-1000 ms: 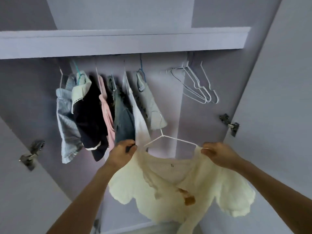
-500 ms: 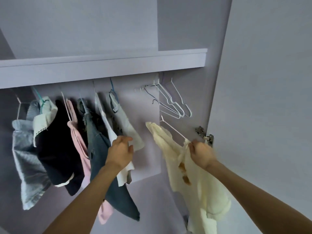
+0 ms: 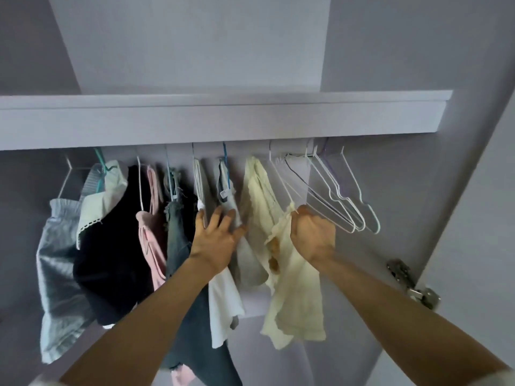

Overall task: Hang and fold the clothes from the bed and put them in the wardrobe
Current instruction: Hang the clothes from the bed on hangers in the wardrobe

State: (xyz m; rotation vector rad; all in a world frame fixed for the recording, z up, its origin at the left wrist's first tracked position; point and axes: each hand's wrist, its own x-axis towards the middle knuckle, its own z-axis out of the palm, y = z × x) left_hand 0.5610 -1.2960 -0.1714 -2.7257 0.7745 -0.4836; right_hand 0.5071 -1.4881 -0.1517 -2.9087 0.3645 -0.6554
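Note:
A cream top (image 3: 295,291) hangs on a white wire hanger (image 3: 281,179) whose hook reaches up behind the shelf edge, between the hung clothes and the bare hangers. My right hand (image 3: 313,235) grips the hanger's near arm together with the top's shoulder. My left hand (image 3: 216,240) lies flat with spread fingers against the pale grey garment (image 3: 250,263) and the white garment (image 3: 223,307) just left of the cream top. Inside the wardrobe, further left, hang several clothes: grey (image 3: 55,274), black with a lace collar (image 3: 111,246), pink (image 3: 152,235) and dark teal (image 3: 178,246).
Several bare wire hangers (image 3: 345,199) hang to the right of the cream top. A wide shelf (image 3: 223,118) runs above and hides the rail. The wardrobe's right door (image 3: 473,218) stands open, with a metal hinge (image 3: 415,285) on it.
My right hand has lifted the cream top on its hanger up into the row. My left hand opened flat against the neighbouring clothes. The camera tilted upward.

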